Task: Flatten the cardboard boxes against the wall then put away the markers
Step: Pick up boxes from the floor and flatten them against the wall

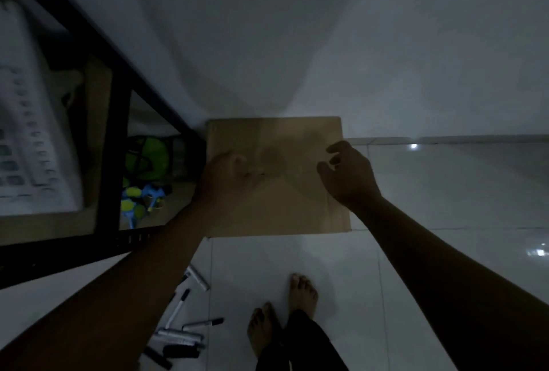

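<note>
head view looks down in dim light at a cardboard box (pixel 276 180), brown and matte, a squarish shape standing on the glossy white tile floor (pixel 297 257) with its far edge at the pale wall (pixel 297 29). its top surface shows a faint seam running across the middle. the left hand (pixel 228 174) rests on the left part of that top, fingers curled in loosely; whether they pinch a flap edge is too dark to tell. the right hand (pixel 347 173) hovers at the box's right edge with fingers bent and spread apart, holding nothing that shows.

just left of the box stands a black metal shelf frame (pixel 118 121), its corner post touching or nearly touching the cardboard. inside it lie green and blue plastic toys (pixel 142 180) and a white slotted plastic bin (pixel 26 121).

markers (pixel 181 326), slim tubes with dark caps, lie scattered on the tiles near the left forearm, well apart from the box. two bare feet (pixel 285 308) stand beside them.
</note>
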